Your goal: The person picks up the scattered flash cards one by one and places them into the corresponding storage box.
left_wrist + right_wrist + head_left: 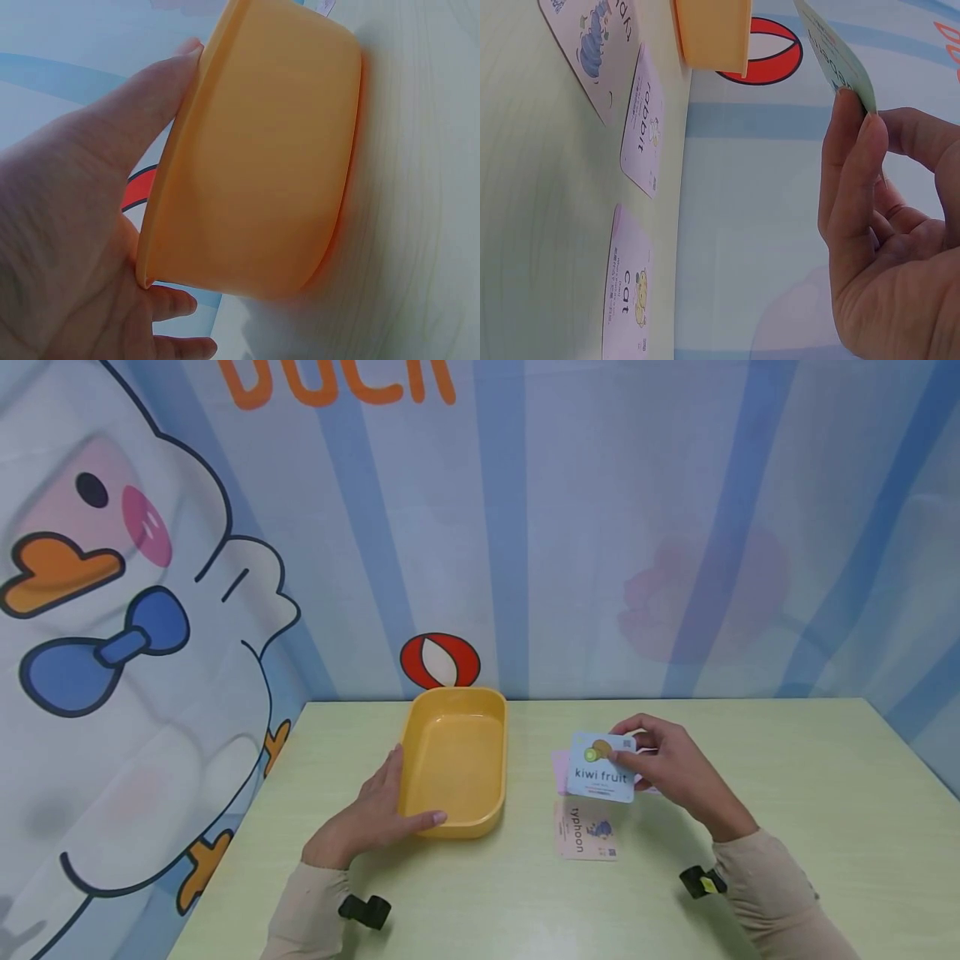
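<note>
My right hand (667, 768) pinches a light-blue picture card (600, 783) marked "kiwi fruit" above the table, thumb on its face. Print shows on the underside of the held card (838, 52) in the right wrist view. Below it lie a "typhoon" card (587, 843), a "rabbit" card (639, 139) and a "cat" card (626, 289); the held card partly covers the pink ones in the head view. My left hand (367, 814) rests against a yellow plastic tray (504, 760), fingers along its left side and thumb across its near rim.
The pale wooden-looking table (787, 793) ends at a blue-striped backdrop (570, 568) printed with a large duck (150, 760). The tray stands close to that back edge. A black wrist camera (365, 911) sits at the left cuff, another (702, 882) at the right.
</note>
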A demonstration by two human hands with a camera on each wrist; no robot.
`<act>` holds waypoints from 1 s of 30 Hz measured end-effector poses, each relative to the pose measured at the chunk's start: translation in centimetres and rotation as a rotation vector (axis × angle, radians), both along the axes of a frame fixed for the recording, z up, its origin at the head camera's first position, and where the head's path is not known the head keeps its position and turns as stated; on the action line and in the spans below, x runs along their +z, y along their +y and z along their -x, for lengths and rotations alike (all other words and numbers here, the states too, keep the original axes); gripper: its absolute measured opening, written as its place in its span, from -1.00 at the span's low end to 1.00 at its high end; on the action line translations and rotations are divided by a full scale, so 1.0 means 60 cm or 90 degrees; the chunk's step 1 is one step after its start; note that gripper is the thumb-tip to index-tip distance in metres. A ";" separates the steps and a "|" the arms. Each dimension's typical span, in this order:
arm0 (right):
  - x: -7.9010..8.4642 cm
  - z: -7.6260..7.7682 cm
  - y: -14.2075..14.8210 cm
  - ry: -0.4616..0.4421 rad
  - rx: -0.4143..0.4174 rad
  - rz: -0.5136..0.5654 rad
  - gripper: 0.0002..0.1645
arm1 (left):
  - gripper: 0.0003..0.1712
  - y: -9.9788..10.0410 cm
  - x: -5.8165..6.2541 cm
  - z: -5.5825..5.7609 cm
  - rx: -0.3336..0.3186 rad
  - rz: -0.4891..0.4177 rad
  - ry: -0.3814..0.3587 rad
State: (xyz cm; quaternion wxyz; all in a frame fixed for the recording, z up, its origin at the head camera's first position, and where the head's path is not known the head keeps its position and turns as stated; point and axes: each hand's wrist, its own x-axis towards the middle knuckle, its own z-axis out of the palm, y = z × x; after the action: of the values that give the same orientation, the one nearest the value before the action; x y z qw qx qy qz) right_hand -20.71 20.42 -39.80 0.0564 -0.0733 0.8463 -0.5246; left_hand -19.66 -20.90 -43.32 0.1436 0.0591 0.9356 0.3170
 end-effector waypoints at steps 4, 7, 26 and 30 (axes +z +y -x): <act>0.000 0.001 -0.002 0.001 0.001 0.000 -0.53 | 0.54 0.000 0.000 0.000 -0.004 0.002 0.002; 0.000 0.002 -0.003 0.001 0.002 0.003 -0.54 | 0.53 0.000 0.001 0.000 -0.006 0.002 0.006; -0.002 0.005 -0.012 0.004 0.014 0.013 -0.57 | 0.54 -0.001 0.011 -0.005 -0.017 0.005 0.007; -0.002 0.005 -0.014 0.009 0.018 0.010 -0.58 | 0.53 -0.001 0.011 -0.004 -0.017 0.004 0.009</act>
State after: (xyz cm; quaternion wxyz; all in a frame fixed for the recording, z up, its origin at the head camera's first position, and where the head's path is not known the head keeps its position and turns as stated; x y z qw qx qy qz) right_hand -21.03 19.58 -39.94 0.0576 -0.0891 0.8416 -0.5296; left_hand -19.40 -20.99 -42.67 0.1410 0.0731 0.9369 0.3114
